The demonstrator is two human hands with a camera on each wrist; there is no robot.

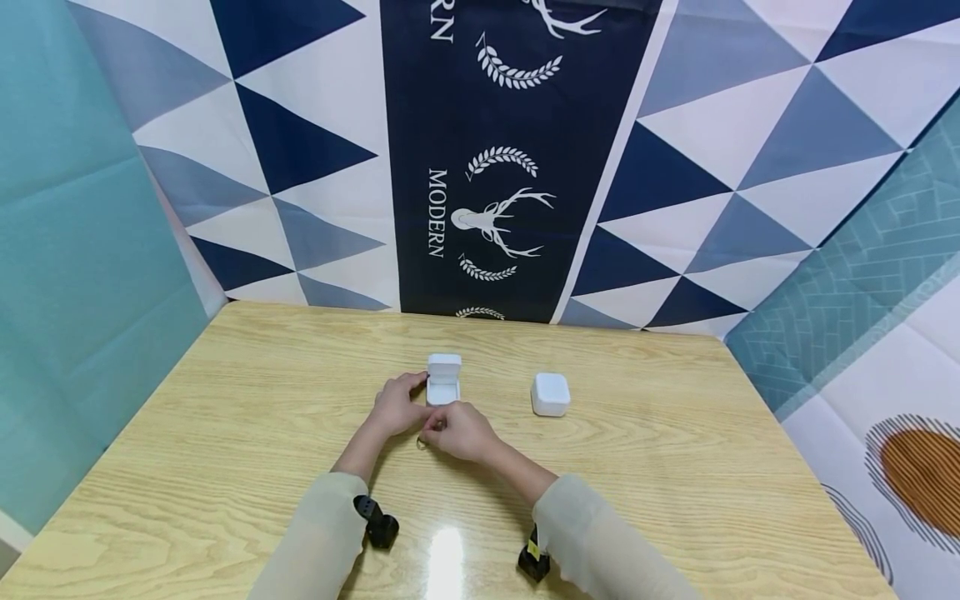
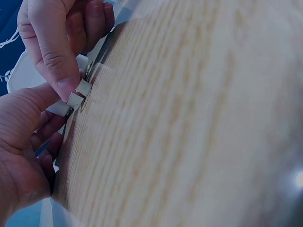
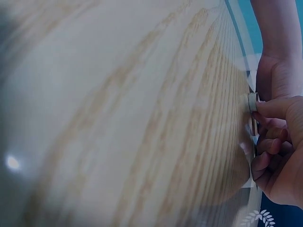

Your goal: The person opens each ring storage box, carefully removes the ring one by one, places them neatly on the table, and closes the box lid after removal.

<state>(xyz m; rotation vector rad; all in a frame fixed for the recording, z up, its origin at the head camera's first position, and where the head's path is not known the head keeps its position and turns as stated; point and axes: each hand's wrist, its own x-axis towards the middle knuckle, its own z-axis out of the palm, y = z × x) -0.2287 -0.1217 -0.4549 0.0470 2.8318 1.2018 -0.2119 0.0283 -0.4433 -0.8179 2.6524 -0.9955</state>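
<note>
A small white ring box (image 1: 444, 392) stands on the table with its lid raised. My left hand (image 1: 397, 406) holds it from the left side, thumb at the front and fingers along the side. Just in front of the box, my right hand (image 1: 461, 431) pinches a ring (image 1: 422, 443) at the tips of thumb and forefinger, close to the tabletop. In the left wrist view, the ring (image 2: 75, 100) shows as two short, pale band pieces below the right thumb; I cannot tell whether they are one ring or two. The right wrist view shows the ring (image 3: 253, 101) against the thumb tip.
A second white box (image 1: 551, 394), shut, stands to the right on the glossy wood-grain table (image 1: 660, 467). Behind the table hangs a patterned cloth (image 1: 517, 208) with triangles and deer heads. A teal cloth (image 1: 90, 250) hangs at the left.
</note>
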